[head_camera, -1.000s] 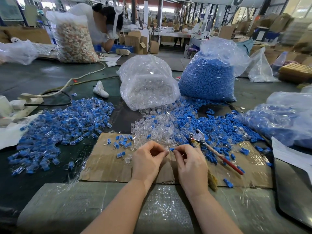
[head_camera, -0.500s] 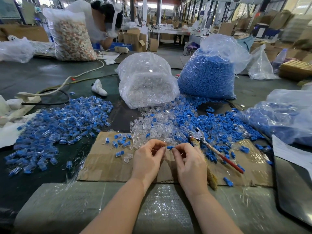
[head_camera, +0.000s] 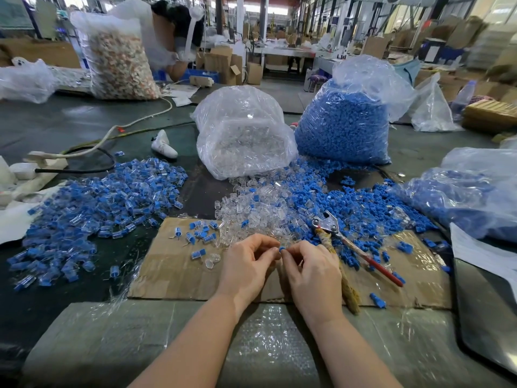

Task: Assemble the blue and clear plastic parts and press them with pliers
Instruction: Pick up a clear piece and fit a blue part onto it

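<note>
A dark green table (head_camera: pixel 70 121) carries everything. At the back stand two big plastic bags side by side — a bag of clear parts (head_camera: pixel 243 133) on the left and a bag of blue parts (head_camera: pixel 344 124) on the right. To the left lies a wide heap of joined blue-and-clear pieces (head_camera: pixel 95 203). In front of the bags, loose clear parts (head_camera: pixel 251 211) and loose blue parts (head_camera: pixel 349 203) spill onto a sheet of cardboard (head_camera: pixel 170 270). Pliers (head_camera: pixel 352 245) with a red handle lie on the cardboard, just right of the hands, untouched. The left hand (head_camera: pixel 247 268) and right hand (head_camera: pixel 313 273) meet fingertip to fingertip, both with curled fingers pinching one small blue part (head_camera: pixel 282 249) between them above the cardboard.
</note>
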Tool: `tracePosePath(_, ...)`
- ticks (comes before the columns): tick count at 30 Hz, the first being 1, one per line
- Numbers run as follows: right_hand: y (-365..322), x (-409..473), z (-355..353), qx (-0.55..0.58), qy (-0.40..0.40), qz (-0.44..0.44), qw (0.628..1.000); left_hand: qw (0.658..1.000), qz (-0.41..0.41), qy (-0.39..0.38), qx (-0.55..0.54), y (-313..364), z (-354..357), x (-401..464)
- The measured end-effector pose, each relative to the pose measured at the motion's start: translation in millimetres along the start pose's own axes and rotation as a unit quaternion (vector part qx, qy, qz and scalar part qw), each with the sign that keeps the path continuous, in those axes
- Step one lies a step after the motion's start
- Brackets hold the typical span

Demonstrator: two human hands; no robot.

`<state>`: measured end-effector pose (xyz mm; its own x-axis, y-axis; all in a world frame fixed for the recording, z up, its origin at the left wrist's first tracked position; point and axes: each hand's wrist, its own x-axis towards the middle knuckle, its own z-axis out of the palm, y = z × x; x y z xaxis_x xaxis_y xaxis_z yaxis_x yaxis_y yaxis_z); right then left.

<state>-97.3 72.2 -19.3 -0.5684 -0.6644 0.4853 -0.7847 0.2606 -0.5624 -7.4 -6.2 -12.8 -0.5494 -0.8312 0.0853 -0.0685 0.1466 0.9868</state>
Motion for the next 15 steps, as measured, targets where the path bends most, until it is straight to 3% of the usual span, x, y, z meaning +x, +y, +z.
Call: tracePosePath(15,-2.5,-0.9,-6.5,0.02,0.006,-0.071,0.997,0.999,0.021,0.001,0.036,3.5,-0.8,-1.7)
